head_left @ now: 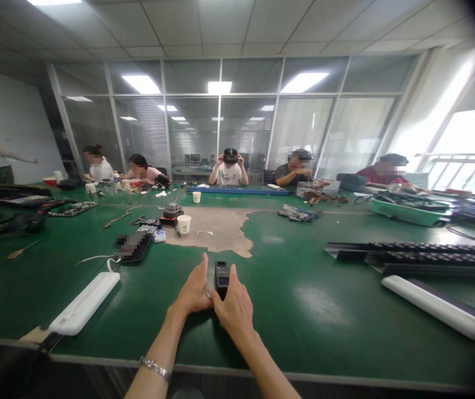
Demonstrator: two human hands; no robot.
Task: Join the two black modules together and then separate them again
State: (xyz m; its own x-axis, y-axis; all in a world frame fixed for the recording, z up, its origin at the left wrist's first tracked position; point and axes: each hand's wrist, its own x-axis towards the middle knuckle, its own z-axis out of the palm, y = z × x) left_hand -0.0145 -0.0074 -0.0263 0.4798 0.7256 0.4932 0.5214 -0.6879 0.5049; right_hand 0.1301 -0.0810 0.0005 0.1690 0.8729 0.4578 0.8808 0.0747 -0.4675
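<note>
Black device [221,272] framed by left grip [195,289] and right grip [236,306], green worktop [279,338] around.
Left is spread open; right's closure cannot be told; room is afforded rightward, to the near edge [345,379].

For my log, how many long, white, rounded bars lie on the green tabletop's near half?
2: one bar left of the left hand, another bar right of the right hand. None seems hidden.

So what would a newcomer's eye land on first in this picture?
Probably the left grip and right grip, spread open on either side of a small black device near the front middle of the green table. Just beyond them, a ragged tan patch breaks up the green. Straight across, at the far side, a person holds a dark headset at head height.
</note>
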